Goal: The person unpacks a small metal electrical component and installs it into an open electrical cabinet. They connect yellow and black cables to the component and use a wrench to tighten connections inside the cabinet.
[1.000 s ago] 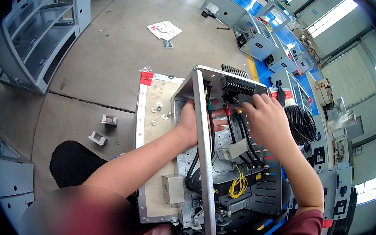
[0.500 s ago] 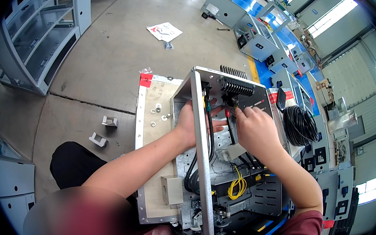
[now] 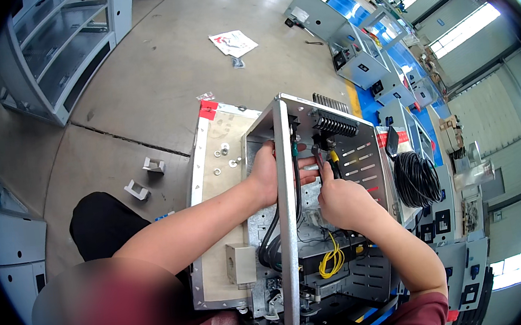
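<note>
An open-sided metal enclosure (image 3: 360,145) stands in front of me, with a pale upright bar (image 3: 290,223) along its near side. My left hand (image 3: 267,174) reaches in behind the bar, fingers stretched out beside a black cable with a green sleeve (image 3: 295,149). Under a black ribbed terminal block (image 3: 334,124), my right hand (image 3: 347,203) is closed, thumb and finger together near the cable ends. What it pinches is mostly hidden by the fingers. Just above it shows a cable end with a yellow sleeve (image 3: 334,156). A yellow wire bundle (image 3: 330,262) lies lower in the enclosure.
Washers and small hardware (image 3: 218,171) lie on a beige board (image 3: 214,231) left of the enclosure, near a light block (image 3: 240,263). To the right sit a coil of black cable (image 3: 417,179) and a dark phone-like object (image 3: 391,140). Two white brackets (image 3: 137,190) rest on the floor.
My right hand has moved down and slightly left from under the terminal block, and the yellow-sleeved cable end now shows. My left hand stays inside with fingers extended. The view has shifted slightly.
</note>
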Motion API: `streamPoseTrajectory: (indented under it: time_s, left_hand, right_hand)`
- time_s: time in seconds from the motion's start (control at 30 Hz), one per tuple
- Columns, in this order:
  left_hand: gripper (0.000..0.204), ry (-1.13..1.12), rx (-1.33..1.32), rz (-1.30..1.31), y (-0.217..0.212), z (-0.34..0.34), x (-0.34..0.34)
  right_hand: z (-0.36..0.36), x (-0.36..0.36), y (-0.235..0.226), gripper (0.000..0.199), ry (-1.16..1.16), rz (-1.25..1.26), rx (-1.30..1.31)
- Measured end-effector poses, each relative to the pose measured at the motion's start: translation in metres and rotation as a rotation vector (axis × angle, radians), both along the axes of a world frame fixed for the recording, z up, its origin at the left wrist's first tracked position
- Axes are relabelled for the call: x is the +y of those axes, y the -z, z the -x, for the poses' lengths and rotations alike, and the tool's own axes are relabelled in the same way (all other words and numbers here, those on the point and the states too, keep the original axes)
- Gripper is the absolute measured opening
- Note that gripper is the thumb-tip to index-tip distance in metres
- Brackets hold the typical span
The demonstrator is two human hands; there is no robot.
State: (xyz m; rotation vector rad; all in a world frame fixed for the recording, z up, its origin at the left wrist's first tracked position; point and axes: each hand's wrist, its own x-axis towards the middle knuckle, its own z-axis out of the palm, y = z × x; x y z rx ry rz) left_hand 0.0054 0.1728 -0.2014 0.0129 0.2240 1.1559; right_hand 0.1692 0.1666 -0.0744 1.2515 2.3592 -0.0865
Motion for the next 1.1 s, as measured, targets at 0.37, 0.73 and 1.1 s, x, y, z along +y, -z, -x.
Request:
streamPoseTrajectory:
  time_s: [0.37,0.73,1.1]
  left_hand:
    - [0.065,0.012,0.045,-0.007,0.004,-0.004,0.006]
    - [0.062,0.012,0.007,-0.022,0.005,0.0,0.003]
    - [0.076,0.011,0.078,-0.044,0.01,-0.004,0.008]
  right_hand:
    - [-0.002,0.0,0.015,0.044,-0.029,-0.167,0.043]
    - [-0.007,0.007,-0.002,0.026,0.298,0.2,0.381]
    - [0.022,-0.001,-0.021,0.031,0.545,0.371,0.256]
